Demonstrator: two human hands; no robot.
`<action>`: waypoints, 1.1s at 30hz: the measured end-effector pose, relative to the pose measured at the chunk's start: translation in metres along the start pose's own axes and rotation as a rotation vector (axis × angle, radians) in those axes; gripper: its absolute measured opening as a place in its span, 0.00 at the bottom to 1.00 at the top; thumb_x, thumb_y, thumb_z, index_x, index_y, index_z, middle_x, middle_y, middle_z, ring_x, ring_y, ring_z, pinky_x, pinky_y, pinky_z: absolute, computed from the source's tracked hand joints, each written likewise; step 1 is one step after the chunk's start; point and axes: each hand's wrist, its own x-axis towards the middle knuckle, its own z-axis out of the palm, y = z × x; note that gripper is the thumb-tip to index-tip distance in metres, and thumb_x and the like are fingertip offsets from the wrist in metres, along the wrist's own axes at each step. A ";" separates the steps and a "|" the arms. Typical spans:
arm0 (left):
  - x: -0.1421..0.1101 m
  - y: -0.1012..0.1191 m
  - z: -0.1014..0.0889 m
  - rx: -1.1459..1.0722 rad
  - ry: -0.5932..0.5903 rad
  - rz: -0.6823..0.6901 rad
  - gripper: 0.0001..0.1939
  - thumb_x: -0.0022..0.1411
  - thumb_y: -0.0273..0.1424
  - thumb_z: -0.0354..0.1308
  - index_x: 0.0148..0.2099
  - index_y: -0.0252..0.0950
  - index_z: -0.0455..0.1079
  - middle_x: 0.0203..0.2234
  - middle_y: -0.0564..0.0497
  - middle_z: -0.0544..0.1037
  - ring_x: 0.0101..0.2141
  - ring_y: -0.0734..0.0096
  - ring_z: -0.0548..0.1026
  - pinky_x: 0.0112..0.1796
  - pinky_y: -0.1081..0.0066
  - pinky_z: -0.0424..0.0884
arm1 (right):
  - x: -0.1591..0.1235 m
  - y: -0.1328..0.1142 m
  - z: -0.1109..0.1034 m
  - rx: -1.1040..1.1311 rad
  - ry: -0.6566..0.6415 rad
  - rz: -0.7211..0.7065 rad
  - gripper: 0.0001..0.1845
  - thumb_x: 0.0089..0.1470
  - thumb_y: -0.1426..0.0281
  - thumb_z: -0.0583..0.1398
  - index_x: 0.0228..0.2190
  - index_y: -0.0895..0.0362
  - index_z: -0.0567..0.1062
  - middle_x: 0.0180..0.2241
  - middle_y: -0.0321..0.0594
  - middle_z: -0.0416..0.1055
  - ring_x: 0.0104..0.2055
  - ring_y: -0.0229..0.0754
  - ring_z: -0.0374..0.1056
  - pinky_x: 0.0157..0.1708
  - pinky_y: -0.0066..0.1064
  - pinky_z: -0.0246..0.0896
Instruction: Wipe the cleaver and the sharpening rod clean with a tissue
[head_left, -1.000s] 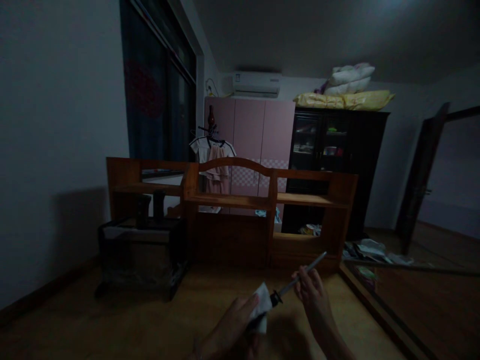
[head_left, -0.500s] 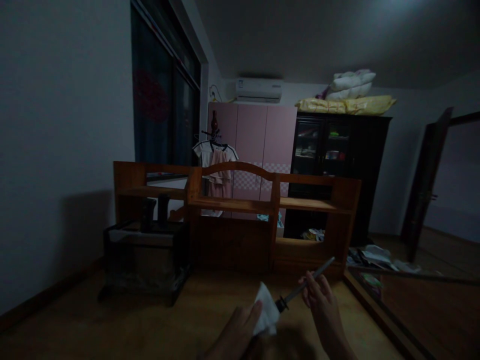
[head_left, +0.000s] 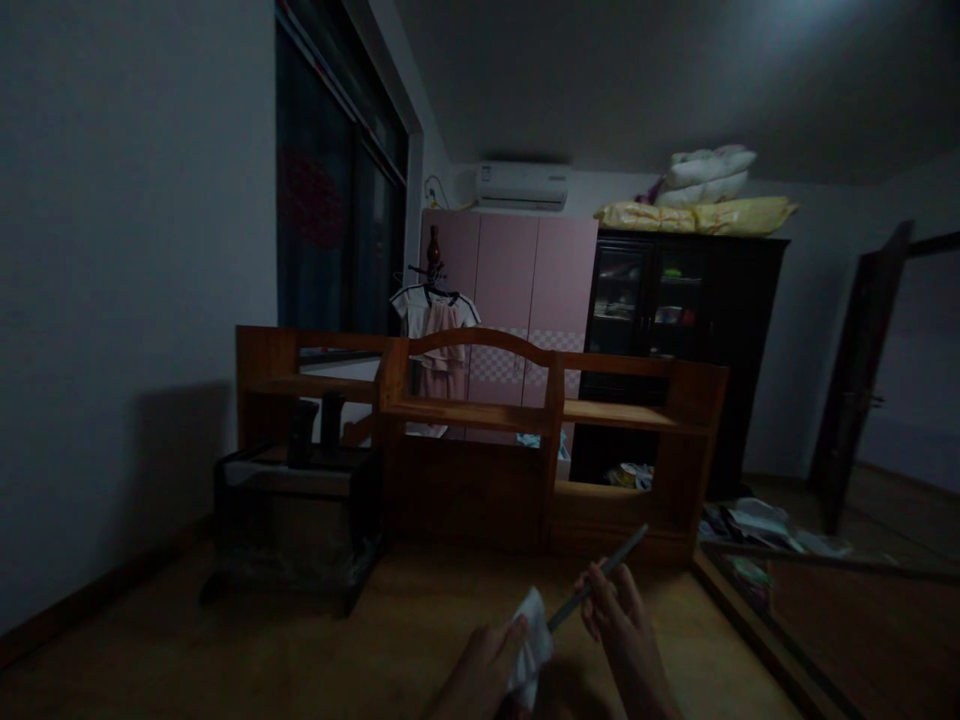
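A dim, white-walled room (head_left: 135,220) is lying in shadow, a pink wardrobe with a checked band (head_left: 508,275) and a tall black cabinet with glass panes (head_left: 731,330) standing at its back. Nearer, a yellowish wooden counter (head_left: 405,645) is carrying a brown wooden shelf unit with an arched middle (head_left: 476,490) and, at left, a black-framed box with see-through sides (head_left: 300,535). Above the counter's front, a slim grey metal-looking rod (head_left: 628,543) is slanting up to the right: the right hand (head_left: 621,622) is pinching it below the tip, while the left hand (head_left: 484,662) is pressing a crumpled white cloth (head_left: 535,628) around its lower end (the folds are hiding that end). If the left grip is slackening, the loose cloth could be letting the rod slide; if the right pinch is too light, the tip could be swinging aside; and the poor light could be making a misplaced finger likelier.
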 end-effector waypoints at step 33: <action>0.002 -0.006 -0.007 0.043 0.014 0.046 0.28 0.52 0.55 0.54 0.36 0.32 0.72 0.30 0.42 0.75 0.38 0.58 0.68 0.36 0.69 0.64 | 0.008 -0.017 -0.018 0.066 0.099 -0.003 0.20 0.42 0.59 0.67 0.35 0.54 0.70 0.29 0.38 0.72 0.22 0.35 0.62 0.18 0.25 0.55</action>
